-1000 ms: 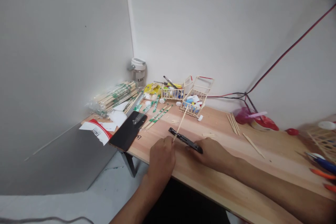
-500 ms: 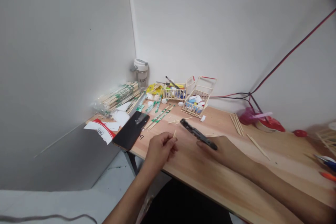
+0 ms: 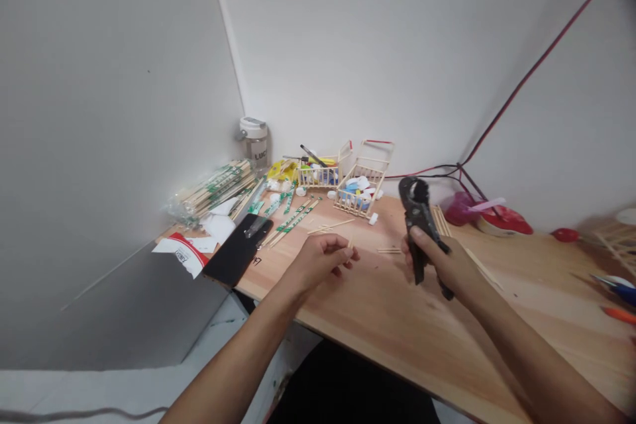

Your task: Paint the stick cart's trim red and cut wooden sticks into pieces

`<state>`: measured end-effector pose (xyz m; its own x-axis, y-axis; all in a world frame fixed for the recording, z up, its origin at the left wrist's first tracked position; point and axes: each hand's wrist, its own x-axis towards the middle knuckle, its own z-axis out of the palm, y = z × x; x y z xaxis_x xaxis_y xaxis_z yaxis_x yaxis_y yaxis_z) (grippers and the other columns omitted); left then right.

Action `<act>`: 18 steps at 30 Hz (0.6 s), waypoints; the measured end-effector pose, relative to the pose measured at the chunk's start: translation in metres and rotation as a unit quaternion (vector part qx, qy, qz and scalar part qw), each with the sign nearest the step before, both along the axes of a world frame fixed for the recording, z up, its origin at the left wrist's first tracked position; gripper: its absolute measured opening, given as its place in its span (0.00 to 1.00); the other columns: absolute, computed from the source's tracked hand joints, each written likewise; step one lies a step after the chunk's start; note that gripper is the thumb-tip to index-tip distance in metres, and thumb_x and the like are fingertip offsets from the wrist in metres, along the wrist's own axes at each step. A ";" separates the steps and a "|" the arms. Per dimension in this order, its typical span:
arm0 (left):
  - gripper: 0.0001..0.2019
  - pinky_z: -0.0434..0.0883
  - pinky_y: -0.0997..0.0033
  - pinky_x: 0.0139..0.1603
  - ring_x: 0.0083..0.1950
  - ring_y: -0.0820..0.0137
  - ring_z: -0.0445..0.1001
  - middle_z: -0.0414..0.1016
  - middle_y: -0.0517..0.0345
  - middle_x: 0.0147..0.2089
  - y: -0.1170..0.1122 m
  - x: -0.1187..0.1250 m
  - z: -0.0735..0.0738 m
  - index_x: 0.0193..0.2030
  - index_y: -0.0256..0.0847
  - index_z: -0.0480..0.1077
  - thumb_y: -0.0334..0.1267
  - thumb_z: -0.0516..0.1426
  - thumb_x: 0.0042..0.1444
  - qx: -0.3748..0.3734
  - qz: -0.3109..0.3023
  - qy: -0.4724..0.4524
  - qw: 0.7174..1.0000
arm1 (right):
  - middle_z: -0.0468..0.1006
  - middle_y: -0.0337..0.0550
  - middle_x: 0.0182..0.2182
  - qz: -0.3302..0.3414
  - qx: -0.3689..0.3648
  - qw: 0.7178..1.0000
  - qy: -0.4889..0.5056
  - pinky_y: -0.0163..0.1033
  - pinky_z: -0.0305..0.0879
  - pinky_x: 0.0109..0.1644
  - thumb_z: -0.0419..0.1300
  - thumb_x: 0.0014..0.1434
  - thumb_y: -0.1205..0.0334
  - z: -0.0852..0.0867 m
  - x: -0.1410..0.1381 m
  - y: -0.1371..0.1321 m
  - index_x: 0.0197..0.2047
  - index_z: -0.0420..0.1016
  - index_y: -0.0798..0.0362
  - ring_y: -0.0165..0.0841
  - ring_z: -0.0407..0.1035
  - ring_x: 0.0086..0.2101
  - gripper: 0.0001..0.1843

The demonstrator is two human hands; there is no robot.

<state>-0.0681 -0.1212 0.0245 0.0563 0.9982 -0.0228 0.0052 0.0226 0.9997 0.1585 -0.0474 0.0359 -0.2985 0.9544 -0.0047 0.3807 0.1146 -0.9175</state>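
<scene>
My left hand (image 3: 322,258) is pinched on a short piece of wooden stick (image 3: 350,242), whose tip shows above the fingers just over the table. My right hand (image 3: 444,262) grips black pliers (image 3: 421,215) by the handles, with their curved jaws pointing up and away from me. The pliers and the stick piece are well apart. Between the hands, thin cut sticks (image 3: 389,250) lie on the wood, and more loose sticks (image 3: 330,226) are just beyond my left hand. Fingers hide most of the held piece.
Two small stick-built carts (image 3: 360,191) holding colourful bits stand near the wall. A phone (image 3: 238,250), wrapped chopsticks (image 3: 218,189) and a bottle (image 3: 255,146) are on the left. A red-and-purple bundle (image 3: 501,220) and cables (image 3: 457,167) are at the back right.
My right hand has turned the pliers from lying slanted to upright and moved right. My left hand, still holding the stick piece, has shifted slightly right and up. The view has shifted slightly.
</scene>
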 end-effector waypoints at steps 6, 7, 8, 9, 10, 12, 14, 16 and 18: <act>0.08 0.60 0.74 0.35 0.32 0.72 0.68 0.72 0.58 0.26 0.067 0.029 0.004 0.23 0.35 0.71 0.31 0.57 0.52 0.160 0.005 0.392 0.906 | 0.76 0.49 0.29 -0.111 -0.025 0.979 0.171 0.41 0.71 0.30 0.56 0.53 0.36 -0.015 0.034 0.025 0.33 0.68 0.52 0.37 0.72 0.27 0.25; 0.08 0.60 0.73 0.36 0.33 0.71 0.68 0.72 0.57 0.27 0.075 0.035 0.004 0.23 0.35 0.72 0.30 0.56 0.52 0.163 -0.015 0.435 0.886 | 0.77 0.50 0.30 -0.123 -0.029 0.976 0.175 0.41 0.72 0.31 0.56 0.53 0.36 -0.017 0.038 0.028 0.32 0.68 0.52 0.37 0.72 0.28 0.25; 0.08 0.60 0.73 0.36 0.33 0.70 0.68 0.73 0.56 0.27 0.083 0.041 0.003 0.24 0.35 0.72 0.30 0.56 0.52 0.163 -0.033 0.461 0.872 | 0.77 0.50 0.31 -0.129 -0.032 0.976 0.174 0.40 0.72 0.31 0.55 0.54 0.36 -0.018 0.041 0.030 0.32 0.68 0.52 0.37 0.73 0.28 0.25; 0.07 0.60 0.72 0.37 0.34 0.69 0.68 0.73 0.54 0.28 0.088 0.046 0.002 0.24 0.35 0.73 0.29 0.56 0.51 0.161 -0.048 0.476 0.863 | 0.77 0.50 0.31 -0.132 -0.031 0.975 0.174 0.40 0.72 0.31 0.55 0.54 0.36 -0.019 0.044 0.031 0.32 0.68 0.52 0.37 0.73 0.29 0.24; 0.06 0.61 0.72 0.37 0.34 0.68 0.69 0.74 0.53 0.29 0.093 0.051 0.000 0.25 0.35 0.73 0.29 0.57 0.50 0.160 -0.059 0.482 0.859 | 0.77 0.50 0.30 -0.138 -0.026 0.975 0.173 0.40 0.72 0.31 0.56 0.53 0.36 -0.020 0.045 0.032 0.32 0.69 0.52 0.37 0.73 0.28 0.25; 0.04 0.61 0.71 0.38 0.35 0.68 0.69 0.75 0.52 0.30 0.098 0.058 -0.003 0.26 0.35 0.74 0.28 0.58 0.48 0.159 -0.078 0.489 0.854 | 0.77 0.48 0.27 -0.149 -0.011 0.974 0.171 0.40 0.72 0.29 0.58 0.51 0.36 -0.022 0.045 0.032 0.31 0.70 0.53 0.36 0.73 0.26 0.26; 0.04 0.61 0.71 0.38 0.35 0.67 0.69 0.75 0.50 0.31 0.101 0.062 -0.005 0.28 0.35 0.75 0.28 0.59 0.47 0.158 -0.090 0.497 0.849 | 0.76 0.46 0.23 -0.151 -0.006 0.974 0.166 0.39 0.71 0.27 0.60 0.49 0.35 -0.023 0.044 0.032 0.29 0.72 0.54 0.36 0.71 0.24 0.27; 0.04 0.60 0.71 0.37 0.36 0.67 0.70 0.76 0.49 0.32 0.102 0.064 -0.005 0.29 0.35 0.76 0.28 0.59 0.48 0.158 -0.093 0.500 0.847 | 0.76 0.46 0.21 -0.144 -0.014 0.975 0.166 0.39 0.70 0.26 0.61 0.48 0.35 -0.024 0.041 0.031 0.28 0.73 0.55 0.36 0.71 0.23 0.27; 0.05 0.60 0.71 0.36 0.35 0.67 0.70 0.76 0.49 0.32 0.102 0.065 -0.004 0.29 0.34 0.77 0.29 0.59 0.48 0.157 -0.096 0.498 0.847 | 0.76 0.46 0.21 -0.139 -0.022 0.975 0.173 0.39 0.70 0.25 0.61 0.48 0.36 -0.024 0.040 0.030 0.28 0.74 0.55 0.36 0.72 0.23 0.27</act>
